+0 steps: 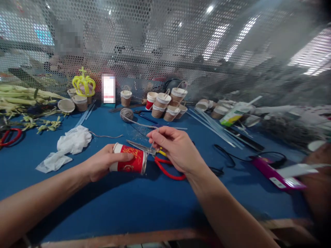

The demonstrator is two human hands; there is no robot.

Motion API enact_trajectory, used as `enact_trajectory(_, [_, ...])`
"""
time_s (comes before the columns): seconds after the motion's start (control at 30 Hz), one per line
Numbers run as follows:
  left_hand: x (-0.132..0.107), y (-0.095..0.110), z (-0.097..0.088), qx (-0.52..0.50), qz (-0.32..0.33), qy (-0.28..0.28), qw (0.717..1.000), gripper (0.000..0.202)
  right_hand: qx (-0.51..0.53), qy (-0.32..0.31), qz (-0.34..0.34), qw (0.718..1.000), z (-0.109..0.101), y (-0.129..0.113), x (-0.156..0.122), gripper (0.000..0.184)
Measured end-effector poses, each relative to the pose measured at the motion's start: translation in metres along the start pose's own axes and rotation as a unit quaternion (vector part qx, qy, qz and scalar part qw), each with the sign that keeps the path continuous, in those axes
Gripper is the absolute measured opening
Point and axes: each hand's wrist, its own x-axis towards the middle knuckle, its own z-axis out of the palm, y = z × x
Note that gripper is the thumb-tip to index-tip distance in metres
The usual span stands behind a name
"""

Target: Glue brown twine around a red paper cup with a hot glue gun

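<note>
My left hand [107, 160] is wrapped round a red paper cup [131, 159] with gold print, tipped on its side above the table. In the pinch of my right hand [172, 146] is a strand of grey twine [144, 125], which runs back to a ball of twine [126, 114]. The strand also hangs from my fingers toward the cup's right end; whether it is fixed there I cannot tell. Red-handled scissors [165, 168] lie on the blue table just beyond the cup and partly under my right hand, blades pointing left.
Behind stand several twine-wrapped cups [163, 100] with loop handles. Crumpled white cloth [74, 139] lies left, near plant stems [23, 94] and a yellow crown [84, 84]. Clear glue sticks [214, 127] and a purple glue gun [275, 172] with a cable are right. Perforated metal mesh [155, 41] closes the back.
</note>
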Motion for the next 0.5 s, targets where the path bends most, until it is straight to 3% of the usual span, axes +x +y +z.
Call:
enact_trajectory(0.27, [-0.001, -0.010, -0.005, -0.054, -0.060, -0.012, 0.997, 0.022, 0.039, -0.018, 0.024, 0.999, 0.005, 0.008, 0.010, 0.016])
enact_trajectory(0.5, [-0.002, -0.009, 0.000, -0.052, -0.057, -0.001, 0.997, 0.017, -0.002, -0.019, 0.015, 1.000, 0.008, 0.010, 0.015, 0.015])
